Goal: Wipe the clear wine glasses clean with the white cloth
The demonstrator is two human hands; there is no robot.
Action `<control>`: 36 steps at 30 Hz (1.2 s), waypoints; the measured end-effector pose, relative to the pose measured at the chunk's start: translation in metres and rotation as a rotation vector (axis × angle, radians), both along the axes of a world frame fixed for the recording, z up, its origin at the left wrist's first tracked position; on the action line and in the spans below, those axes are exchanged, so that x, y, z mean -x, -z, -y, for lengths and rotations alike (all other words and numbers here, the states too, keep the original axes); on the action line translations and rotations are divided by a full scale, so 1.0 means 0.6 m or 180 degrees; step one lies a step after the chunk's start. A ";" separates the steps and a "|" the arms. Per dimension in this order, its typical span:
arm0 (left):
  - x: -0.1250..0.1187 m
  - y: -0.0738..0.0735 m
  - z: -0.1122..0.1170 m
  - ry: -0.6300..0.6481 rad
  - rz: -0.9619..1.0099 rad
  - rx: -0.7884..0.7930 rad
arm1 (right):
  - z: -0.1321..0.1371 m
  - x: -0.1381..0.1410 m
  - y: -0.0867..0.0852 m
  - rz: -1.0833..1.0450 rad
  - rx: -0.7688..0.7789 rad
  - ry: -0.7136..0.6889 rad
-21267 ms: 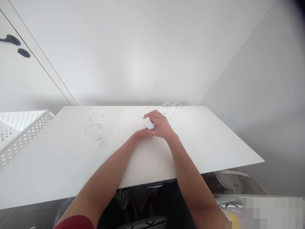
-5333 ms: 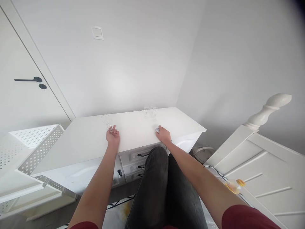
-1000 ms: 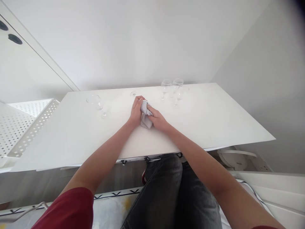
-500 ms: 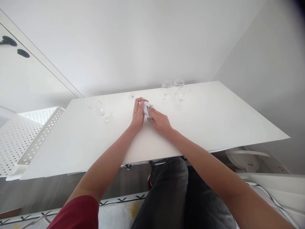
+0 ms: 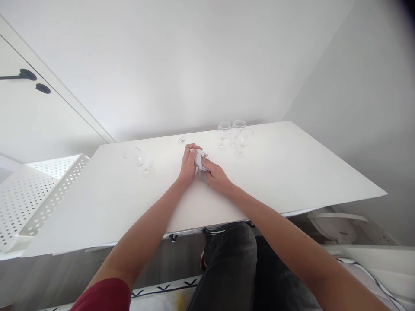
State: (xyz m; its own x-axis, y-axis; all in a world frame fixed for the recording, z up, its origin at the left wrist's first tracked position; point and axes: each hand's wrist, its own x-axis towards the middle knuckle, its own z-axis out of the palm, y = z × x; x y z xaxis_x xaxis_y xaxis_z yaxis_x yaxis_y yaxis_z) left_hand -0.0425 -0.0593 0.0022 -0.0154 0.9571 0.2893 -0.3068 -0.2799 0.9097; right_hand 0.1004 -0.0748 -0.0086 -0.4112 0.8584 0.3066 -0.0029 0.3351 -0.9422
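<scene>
Over the middle of the white table, my left hand (image 5: pixel 188 163) is closed around what looks like a stemmed glass. Its clear round foot (image 5: pixel 182 141) shows just beyond the fingers, while the bowl is mostly hidden. A crumpled white cloth (image 5: pixel 200 160) is bunched between both hands against the glass. My right hand (image 5: pixel 216 173) grips this cloth, its fingertips pressed into the folds. To the left stands another clear stemmed glass (image 5: pixel 138 160), apart from my hands. Three more stemmed glasses (image 5: pixel 239 133) stand close together toward the back, right of my hands.
The white tabletop (image 5: pixel 292 172) runs back to a pale wall. At its left end is a white perforated metal panel (image 5: pixel 39 190), near a door with a black handle (image 5: pixel 27 74). A white chair (image 5: pixel 335 224) sits below the right front edge.
The view has tilted, so the table and glasses appear slightly lower. Both hands stay together on the cloth and glass, with only a small shift of the right fingers.
</scene>
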 end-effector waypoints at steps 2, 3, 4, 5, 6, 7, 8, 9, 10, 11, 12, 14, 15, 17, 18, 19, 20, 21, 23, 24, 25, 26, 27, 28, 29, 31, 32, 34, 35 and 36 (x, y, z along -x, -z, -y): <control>0.001 -0.001 0.001 0.0061 0.0030 -0.0038 | 0.003 -0.001 -0.001 -0.0073 0.0199 0.0010; 0.001 -0.002 0.001 0.0100 0.0084 -0.0059 | 0.002 -0.005 -0.003 -0.0258 0.0506 -0.0087; 0.002 -0.002 0.001 0.0140 0.0144 -0.0075 | 0.001 -0.010 -0.005 -0.0491 0.0873 -0.0223; 0.002 -0.002 0.000 0.0178 0.0194 -0.0082 | -0.002 -0.016 -0.007 -0.0734 0.1220 -0.0344; 0.003 -0.002 -0.001 0.0210 0.0223 -0.0077 | -0.006 -0.021 -0.009 -0.0950 0.1492 -0.0413; 0.003 -0.001 -0.002 0.0247 0.0224 -0.0055 | -0.009 -0.025 -0.010 -0.1111 0.1661 -0.0403; 0.004 -0.001 -0.003 0.0302 0.0206 -0.0020 | -0.013 -0.026 -0.010 -0.1213 0.1713 -0.0299; 0.005 -0.001 -0.003 0.0378 0.0182 0.0019 | -0.016 -0.026 -0.009 -0.1250 0.1644 -0.0126; 0.005 -0.001 -0.004 0.0460 0.0162 0.0047 | -0.020 -0.024 -0.007 -0.1238 0.1478 0.0089; 0.006 -0.001 -0.004 0.0531 0.0149 0.0047 | -0.022 -0.022 -0.005 -0.1193 0.1267 0.0299; 0.007 -0.001 -0.004 0.0578 0.0135 0.0017 | -0.025 -0.019 -0.002 -0.1155 0.1066 0.0482; 0.008 -0.001 -0.005 0.0561 0.0077 -0.0090 | -0.029 -0.015 0.003 -0.1184 0.0887 0.0693; 0.009 0.000 -0.006 0.0476 0.0028 -0.0134 | -0.030 -0.015 0.004 -0.1220 0.0970 0.0694; 0.010 0.004 -0.008 0.0229 -0.0105 -0.0118 | -0.029 -0.019 0.005 -0.1155 0.1331 0.0476; 0.011 0.007 -0.010 0.0094 -0.0182 -0.0065 | -0.028 -0.021 0.005 -0.1037 0.1433 0.0312; 0.012 0.010 -0.012 -0.0036 -0.0254 -0.0008 | -0.025 -0.023 0.004 -0.0887 0.1406 0.0156; 0.014 0.012 -0.014 -0.0150 -0.0320 0.0034 | -0.023 -0.024 0.003 -0.0738 0.1254 0.0046; 0.015 0.013 -0.016 -0.0237 -0.0385 0.0052 | -0.020 -0.025 0.002 -0.0605 0.1025 -0.0010; 0.018 0.014 -0.017 -0.0359 -0.0478 0.0026 | -0.014 -0.025 0.001 -0.0353 0.0540 0.0012; 0.019 0.014 -0.017 -0.0395 -0.0502 0.0009 | -0.011 -0.024 0.001 -0.0199 0.0342 0.0039; 0.019 0.013 -0.017 -0.0414 -0.0515 0.0000 | -0.009 -0.022 0.001 -0.0036 0.0163 0.0074; 0.019 0.013 -0.017 -0.0430 -0.0520 0.0002 | -0.008 -0.021 0.001 0.0123 -0.0013 0.0125; 0.019 0.014 -0.017 -0.0432 -0.0517 0.0012 | -0.008 -0.020 0.002 0.0257 -0.0170 0.0192; 0.018 0.015 -0.017 -0.0408 -0.0497 0.0016 | -0.009 -0.020 0.002 0.0330 -0.0270 0.0284; 0.016 0.016 -0.017 -0.0346 -0.0461 0.0012 | -0.011 -0.020 0.003 0.0313 -0.0286 0.0395; 0.014 0.019 -0.018 -0.0095 -0.0368 -0.0016 | -0.019 -0.022 0.003 -0.0013 -0.0020 0.0575; 0.013 0.020 -0.019 0.0051 -0.0333 -0.0049 | -0.024 -0.024 0.003 -0.0276 0.0235 0.0609; 0.013 0.020 -0.019 0.0224 -0.0344 -0.0136 | -0.032 -0.029 0.004 -0.0744 0.0867 0.0501; 0.013 0.020 -0.019 0.0207 -0.0394 -0.0169 | -0.036 -0.031 0.005 -0.0867 0.1156 0.0384; 0.015 0.020 -0.020 0.0123 -0.0466 -0.0184 | -0.038 -0.033 0.007 -0.0904 0.1352 0.0279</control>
